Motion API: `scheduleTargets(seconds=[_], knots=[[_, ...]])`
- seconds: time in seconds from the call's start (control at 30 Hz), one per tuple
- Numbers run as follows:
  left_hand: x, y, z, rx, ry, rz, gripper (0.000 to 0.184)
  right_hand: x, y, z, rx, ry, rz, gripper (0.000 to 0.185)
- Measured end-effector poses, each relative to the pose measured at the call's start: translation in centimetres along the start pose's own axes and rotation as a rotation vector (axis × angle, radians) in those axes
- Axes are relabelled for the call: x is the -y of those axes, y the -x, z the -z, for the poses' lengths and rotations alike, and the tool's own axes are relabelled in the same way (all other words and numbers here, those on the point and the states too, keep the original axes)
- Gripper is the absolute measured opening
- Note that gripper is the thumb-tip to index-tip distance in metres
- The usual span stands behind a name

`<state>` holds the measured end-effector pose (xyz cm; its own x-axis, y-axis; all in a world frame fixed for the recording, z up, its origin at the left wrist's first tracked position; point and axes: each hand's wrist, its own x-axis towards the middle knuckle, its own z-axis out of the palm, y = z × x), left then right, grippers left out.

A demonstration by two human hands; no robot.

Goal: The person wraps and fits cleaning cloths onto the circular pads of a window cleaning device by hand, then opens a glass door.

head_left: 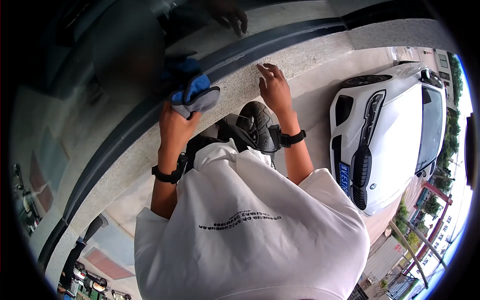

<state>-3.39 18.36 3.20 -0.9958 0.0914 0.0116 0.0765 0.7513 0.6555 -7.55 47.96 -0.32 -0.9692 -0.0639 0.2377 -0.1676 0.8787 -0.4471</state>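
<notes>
My left hand [176, 127] is closed round a folded blue and grey cloth [196, 97], which sticks up past the fingers beside the dark frame [235, 55] of a glass pane. My right hand [275, 90] is over the pale speckled stone ledge [310, 52], its fingers apart and slightly bent, with nothing held. Whether its fingertips touch the ledge cannot be made out. A black band is on each wrist.
Dark glass [130, 55] beyond the frame reflects a hand and the cloth. A white car [395, 135] is parked at the right. Below the ledge is a black shoe [254, 125]. Scooters [92, 282] and part of another person [75, 260] show at the lower left.
</notes>
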Motion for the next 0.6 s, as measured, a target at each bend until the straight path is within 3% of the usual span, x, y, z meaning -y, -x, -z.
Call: scheduleTargets(seconds=[0.1, 0.23, 0.5, 0.6], knots=[[1.5, 1.2, 1.2, -0.012, -0.017, 0.028, 0.058, -0.2, 0.4, -0.7, 0.016, 0.169, 0.021, 0.029], [5.5, 4.2, 2.5, -0.190, -0.055, 0.057, 0.056, 0.5, 0.4, -1.4, 0.008, 0.252, -0.021, 0.012], [14.6, 12.0, 8.2, -0.446, -0.173, 0.334, 0.060, 1.3, -0.4, -0.9, 0.048, 0.371, 0.004, 0.011], [14.9, 13.6, 10.2, -0.560, -0.031, 0.482, 0.056, 1.3, -0.4, -1.1, 0.076, 0.372, -0.007, 0.010]])
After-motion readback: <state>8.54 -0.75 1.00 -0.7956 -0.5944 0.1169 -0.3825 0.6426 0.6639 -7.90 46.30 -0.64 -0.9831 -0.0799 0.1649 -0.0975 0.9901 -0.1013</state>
